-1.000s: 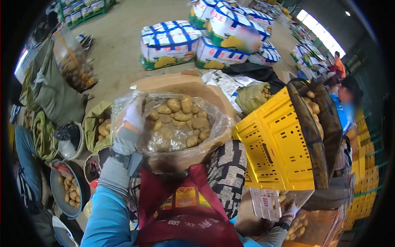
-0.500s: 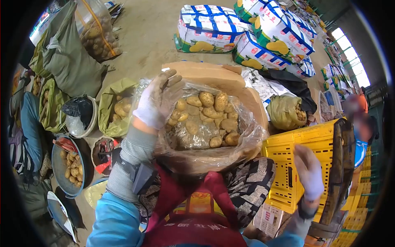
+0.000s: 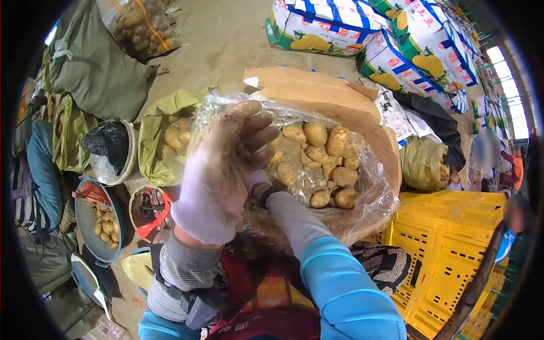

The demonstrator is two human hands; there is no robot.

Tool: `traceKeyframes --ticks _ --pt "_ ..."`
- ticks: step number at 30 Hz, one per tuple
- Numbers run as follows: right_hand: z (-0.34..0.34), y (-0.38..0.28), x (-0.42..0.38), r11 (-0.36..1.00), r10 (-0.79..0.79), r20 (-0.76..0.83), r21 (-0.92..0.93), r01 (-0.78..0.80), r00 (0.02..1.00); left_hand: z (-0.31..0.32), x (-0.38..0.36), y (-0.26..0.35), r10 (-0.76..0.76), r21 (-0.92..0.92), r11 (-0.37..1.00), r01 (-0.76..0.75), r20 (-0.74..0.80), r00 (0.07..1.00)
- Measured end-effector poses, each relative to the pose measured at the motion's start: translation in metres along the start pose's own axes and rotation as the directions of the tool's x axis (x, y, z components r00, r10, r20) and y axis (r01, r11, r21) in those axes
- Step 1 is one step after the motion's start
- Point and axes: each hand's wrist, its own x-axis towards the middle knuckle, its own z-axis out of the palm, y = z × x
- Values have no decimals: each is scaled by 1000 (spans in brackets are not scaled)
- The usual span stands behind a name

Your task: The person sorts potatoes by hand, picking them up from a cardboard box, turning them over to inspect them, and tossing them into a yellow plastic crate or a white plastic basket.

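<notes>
A cardboard box (image 3: 309, 90) lined with clear plastic (image 3: 374, 198) stands in front of me, with potatoes (image 3: 315, 134) on its bottom. My left hand (image 3: 226, 153), in a white glove soiled brown at the fingers, is raised over the box's left edge. Its palm faces right, its fingers are apart and slightly curled, and nothing is in it. My right hand (image 3: 258, 182) reaches across behind it to the left side of the box. Its fingers are hidden by the left hand, so what it touches cannot be made out.
Yellow crates (image 3: 436, 249) stand at the right. Green sacks of potatoes (image 3: 164, 139) and a blue basin (image 3: 85, 226) are on the left. White potato bags (image 3: 326, 28) are stacked behind the box. A person (image 3: 514, 170) is at the far right.
My right hand has moved from above the yellow crate to the left side of the box, behind my left hand. My left hand appears larger and nearer the camera. The view has shifted.
</notes>
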Motion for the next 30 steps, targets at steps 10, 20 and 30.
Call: traceKeyframes --ticks 10,20,30 --pt "13 124 -50 -443 -427 420 675 -590 801 -2 -5 1 -19 -67 998 21 38 999" --pt "14 74 14 246 407 -220 961 125 887 4 -12 -3 -3 -58 998 3 6 1000" --pt "-48 73 -49 71 283 -145 989 130 948 -4 3 -10 -40 -80 996 44 59 997"
